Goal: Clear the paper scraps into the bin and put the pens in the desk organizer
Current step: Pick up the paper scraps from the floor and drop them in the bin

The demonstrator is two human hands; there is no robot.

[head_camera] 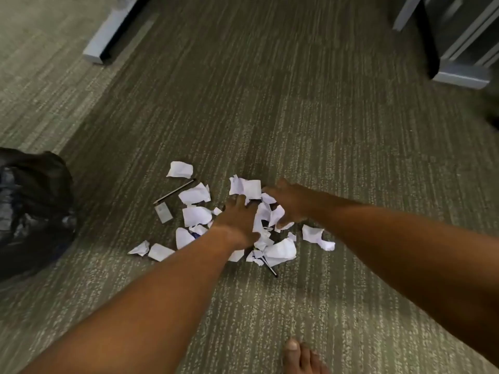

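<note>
Both hands down in the scraps (259,228) on the carpet (324,130): left hand (237,217) flat, fingers spread; right hand (289,203) cupped over the pile, can't tell if it's pinching any. I'd scoop from under: paper's light, crumpled, scatters. Pen (174,192) lies left, rigid, grab mid-barrel. Bin bag (32,206) far left.
</note>
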